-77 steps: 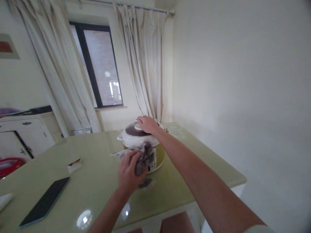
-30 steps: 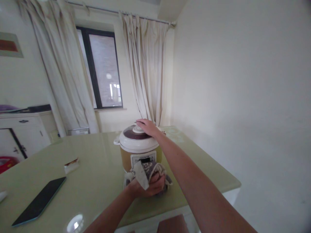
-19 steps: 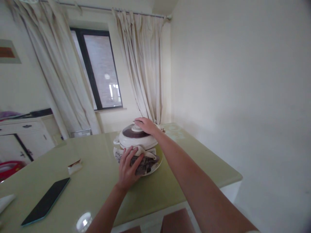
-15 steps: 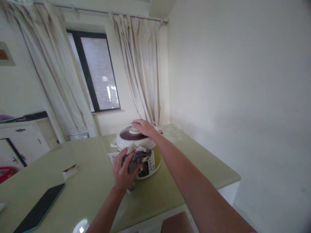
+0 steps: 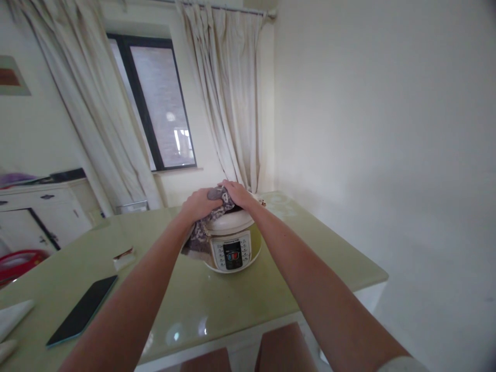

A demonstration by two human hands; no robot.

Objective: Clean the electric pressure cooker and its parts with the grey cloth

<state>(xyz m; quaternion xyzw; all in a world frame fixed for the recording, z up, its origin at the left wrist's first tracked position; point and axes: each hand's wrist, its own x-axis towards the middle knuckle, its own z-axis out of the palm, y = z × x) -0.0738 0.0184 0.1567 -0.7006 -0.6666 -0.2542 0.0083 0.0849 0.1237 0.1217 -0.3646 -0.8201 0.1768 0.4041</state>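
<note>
An electric pressure cooker (image 5: 217, 254) stands upright on the green table, its front panel with dark display and buttons facing me. My left hand (image 5: 202, 203) is closed on a grey-and-white patterned cloth (image 5: 199, 238), pressing it on top of the lid. The cloth hangs down over the cooker's left side and hides the left handle. My right hand (image 5: 237, 195) rests over the lid knob, its fingers bent round it beside the cloth. The knob itself is mostly hidden by the hands and cloth.
On the green table (image 5: 310, 258) at left lie a dark tablet (image 5: 83, 310), a small white packet (image 5: 124, 258) and white objects at the edge. A white cabinet (image 5: 27, 227) and red basin (image 5: 23, 263) are beyond. A wall runs along the right.
My left hand has moved with the cloth from the cooker's front panel up onto the lid, uncovering the panel. My right hand has stayed at the lid knob.
</note>
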